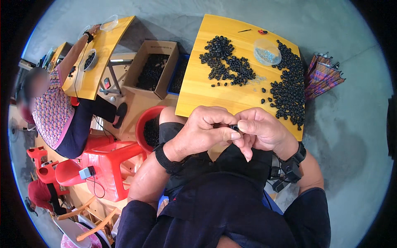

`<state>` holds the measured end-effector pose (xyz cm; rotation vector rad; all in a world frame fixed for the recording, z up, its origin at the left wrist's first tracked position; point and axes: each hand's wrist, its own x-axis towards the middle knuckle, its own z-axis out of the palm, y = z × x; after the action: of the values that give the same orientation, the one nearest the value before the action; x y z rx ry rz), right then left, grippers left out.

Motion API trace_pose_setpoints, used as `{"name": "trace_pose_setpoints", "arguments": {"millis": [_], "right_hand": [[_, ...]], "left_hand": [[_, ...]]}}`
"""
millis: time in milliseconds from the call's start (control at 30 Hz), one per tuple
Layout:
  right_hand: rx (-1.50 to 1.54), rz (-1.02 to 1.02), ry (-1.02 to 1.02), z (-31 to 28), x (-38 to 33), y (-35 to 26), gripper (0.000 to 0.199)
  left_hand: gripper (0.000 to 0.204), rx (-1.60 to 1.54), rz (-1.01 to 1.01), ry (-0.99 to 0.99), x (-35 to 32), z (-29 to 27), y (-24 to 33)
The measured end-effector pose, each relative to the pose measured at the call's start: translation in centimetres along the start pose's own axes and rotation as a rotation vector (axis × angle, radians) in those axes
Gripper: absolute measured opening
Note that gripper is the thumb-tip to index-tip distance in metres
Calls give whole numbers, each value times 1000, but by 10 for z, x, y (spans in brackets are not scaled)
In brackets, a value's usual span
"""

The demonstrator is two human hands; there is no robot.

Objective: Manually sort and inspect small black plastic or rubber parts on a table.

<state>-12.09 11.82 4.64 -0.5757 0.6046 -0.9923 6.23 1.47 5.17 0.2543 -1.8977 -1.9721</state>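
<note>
"What's live on your head view?"

"I've got the left hand (202, 131) clamped, thumb against fingertips, on a small black plastic-looking piece (235, 127), up above the lap by the table's near edge!"

"And the right hand (266, 129)?"

"Pinched on that same piece, thumb at its other side! The fingertips underneath are partly hidden, so I can't tell how they sit."

"What's around them?"

"A yellow wood-topped table (196, 91): a heap of chunky black pieces (219, 47) on the left, a wide spread of rounded black pieces (289, 87) on the right, and between them a round clear plastic tub (264, 43) with small silvery bits! Beside the left knee, a round red plastic basin (139, 130) of dark pieces!"
</note>
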Motion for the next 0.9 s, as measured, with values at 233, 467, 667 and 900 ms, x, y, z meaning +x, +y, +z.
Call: {"name": "trace_pose_setpoints", "arguments": {"millis": [233,467,667,900], "right_hand": [[-155,84,72,7,1,-4,25],[-137,49,53,4,-2,4,28],[-163,71,2,5,-7,3,32],[-183,51,39,9,-7,3,35]], "left_hand": [[9,-6,-6,-105,3,-3,1],[9,90,-17,-81,2,-1,1],[13,59,3,-58,-2,6,-7],[10,116,76,-42,1,7,-2]]}}
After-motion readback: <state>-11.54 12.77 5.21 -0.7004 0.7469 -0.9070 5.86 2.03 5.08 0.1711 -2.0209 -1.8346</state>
